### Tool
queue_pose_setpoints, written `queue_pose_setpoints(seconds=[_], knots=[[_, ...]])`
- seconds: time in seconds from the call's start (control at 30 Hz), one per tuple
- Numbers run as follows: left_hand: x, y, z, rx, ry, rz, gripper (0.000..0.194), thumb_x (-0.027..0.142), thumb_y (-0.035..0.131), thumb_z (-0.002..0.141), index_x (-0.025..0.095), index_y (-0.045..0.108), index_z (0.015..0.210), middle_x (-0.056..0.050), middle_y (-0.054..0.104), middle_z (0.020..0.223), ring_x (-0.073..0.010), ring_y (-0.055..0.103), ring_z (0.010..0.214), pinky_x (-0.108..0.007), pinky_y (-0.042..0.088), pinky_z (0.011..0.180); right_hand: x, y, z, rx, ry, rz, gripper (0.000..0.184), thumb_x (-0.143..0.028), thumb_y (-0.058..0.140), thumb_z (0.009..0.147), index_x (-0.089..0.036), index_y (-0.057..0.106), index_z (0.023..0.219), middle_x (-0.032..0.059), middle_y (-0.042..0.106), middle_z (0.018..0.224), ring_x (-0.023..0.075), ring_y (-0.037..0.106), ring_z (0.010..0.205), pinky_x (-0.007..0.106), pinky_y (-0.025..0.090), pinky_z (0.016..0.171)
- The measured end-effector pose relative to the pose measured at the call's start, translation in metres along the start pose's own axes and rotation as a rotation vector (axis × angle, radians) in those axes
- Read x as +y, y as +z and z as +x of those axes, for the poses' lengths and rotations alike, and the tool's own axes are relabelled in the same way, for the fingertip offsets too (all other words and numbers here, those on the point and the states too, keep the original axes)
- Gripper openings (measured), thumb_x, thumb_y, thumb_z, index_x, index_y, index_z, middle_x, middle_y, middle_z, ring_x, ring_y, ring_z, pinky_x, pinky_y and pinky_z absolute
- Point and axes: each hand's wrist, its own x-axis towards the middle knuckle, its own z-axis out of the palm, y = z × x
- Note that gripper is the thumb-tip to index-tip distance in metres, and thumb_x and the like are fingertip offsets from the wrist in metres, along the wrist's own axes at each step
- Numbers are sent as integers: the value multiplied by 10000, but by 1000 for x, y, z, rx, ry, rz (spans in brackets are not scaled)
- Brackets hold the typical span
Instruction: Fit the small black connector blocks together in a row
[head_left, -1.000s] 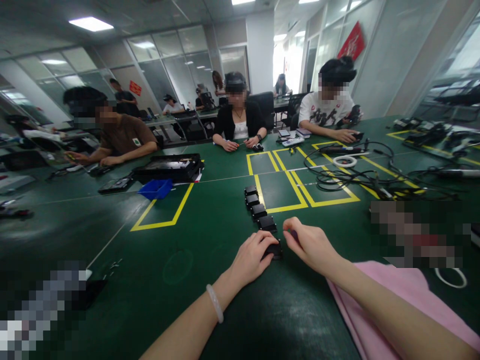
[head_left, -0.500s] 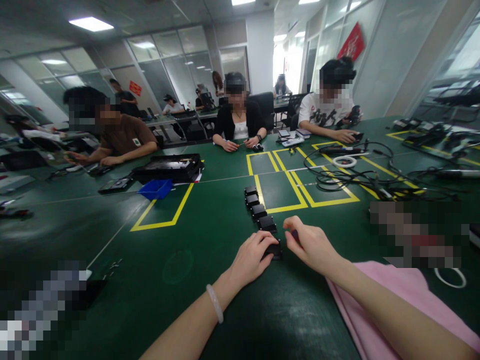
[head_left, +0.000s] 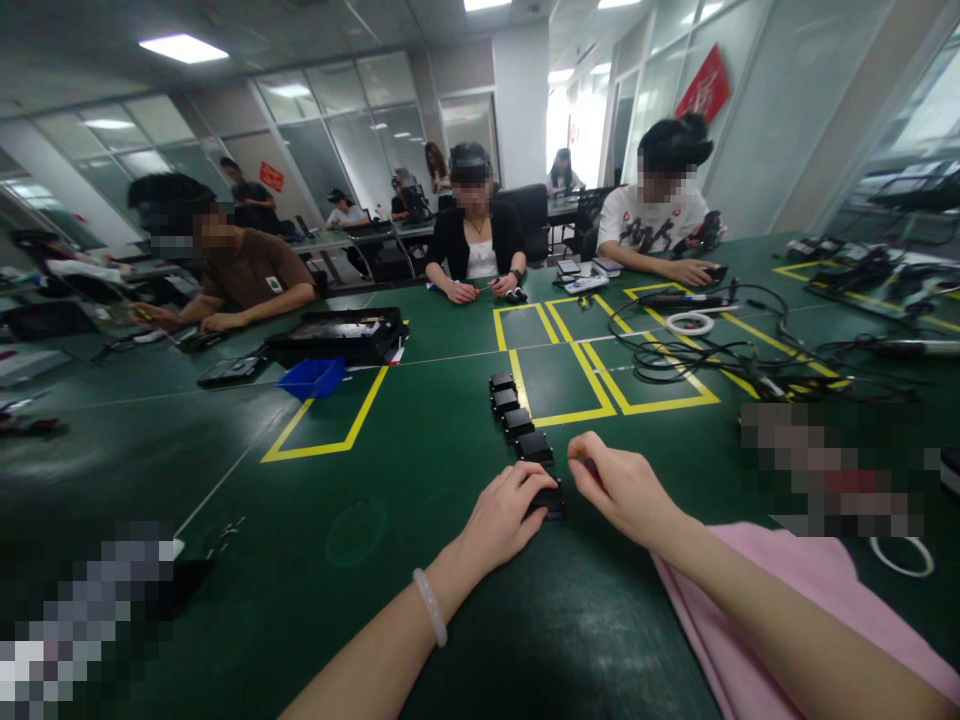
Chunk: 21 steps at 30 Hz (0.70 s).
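Several small black box-like parts (head_left: 517,421) stand in a slanting row on the green table. My left hand (head_left: 504,510) is closed around the nearest black part (head_left: 554,501), fingers over its top and thumb at its near side. Just to the right, apart from that part, my right hand (head_left: 619,488) hovers with its fingers curled toward the thumb. A dark, purplish bit shows between those fingers, too small to name.
Yellow tape (head_left: 570,418) marks rectangles on the table (head_left: 420,430). A blue bin (head_left: 311,378) and a black open case (head_left: 337,335) stand left. Black cables (head_left: 660,360) lie right, with pink cloth (head_left: 780,590) near my right forearm. Co-workers sit across the table.
My right fingers and thumb have drawn slightly closer together. My left hand stays on the nearest black part, and the row has not moved.
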Motion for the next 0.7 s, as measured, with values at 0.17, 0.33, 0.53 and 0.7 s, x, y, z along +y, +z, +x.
queue_pose_setpoints(seconds=[0.17, 0.33, 0.53, 0.7], knots=[[1, 0, 0, 2, -2, -4, 357, 108, 566, 815, 249, 496, 1135, -41, 503, 1184, -210, 513, 1057, -373, 450, 919, 1, 1, 0, 24, -2, -3, 73, -237, 397, 919, -206, 462, 931, -13, 614, 713, 130, 603, 593, 232, 400, 578], [1, -1, 0, 3, -1, -4, 359, 107, 562, 815, 252, 495, 1136, -42, 503, 1186, -213, 514, 1057, -377, 449, 919, -1, 1, 0, 26, 11, -13, 80, -222, 410, 906, -200, 459, 966, -12, 616, 724, 130, 607, 598, 232, 406, 580], [0, -1, 0, 8, 12, -9, 349, 118, 552, 820, 253, 496, 1137, -46, 502, 1178, -215, 517, 1061, -383, 447, 927, -1, 0, 0, 5, -15, -31, 129, -316, 407, 939, -209, 472, 910, -5, 627, 706, 139, 612, 602, 231, 398, 566], [1, -2, 0, 2, 3, -4, 349, 112, 560, 816, 250, 496, 1130, -42, 504, 1180, -209, 520, 1047, -370, 456, 908, -1, 0, 0, 13, 18, -22, 100, -232, 401, 915, -196, 451, 994, -2, 630, 717, 145, 623, 594, 232, 409, 560]])
